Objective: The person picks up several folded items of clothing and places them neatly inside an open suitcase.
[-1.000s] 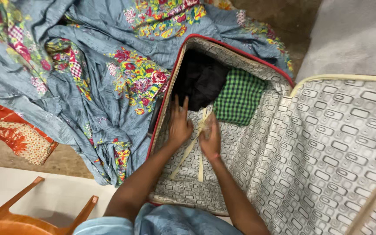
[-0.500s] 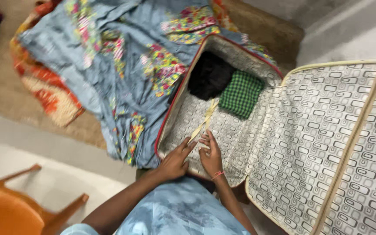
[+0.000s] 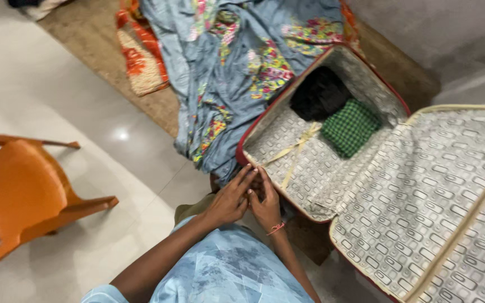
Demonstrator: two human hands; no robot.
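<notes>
The left hand (image 3: pixel 228 202) and right hand (image 3: pixel 266 203) meet at the near rim of the open suitcase (image 3: pixel 310 185), at 6 o'clock of its tray. The fingers (image 3: pixel 242 178) of the left hand lie extended over the right hand; the fingers of both hands are loosely curled against each other and grip nothing that can be made out. A pink thread (image 3: pixel 277 228) circles the right wrist.

Inside the tray, two cream straps (image 3: pixel 296 150) cross the patterned lining. A black garment (image 3: pixel 318 92) lies in the far end at 12 o'clock, and a green checked cloth (image 3: pixel 350 127) lies just beside it at 1 o'clock, touching it. The lid (image 3: pixel 439 191) lies flat at 3 o'clock.

A blue floral sheet (image 3: pixel 237 56) lies on the floor at 11 o'clock, touching the suitcase edge. An orange cloth (image 3: pixel 138 62) lies at its far side at 10 o'clock. An orange chair (image 3: pixel 18 191) stands at 9 o'clock, well apart from the hands.
</notes>
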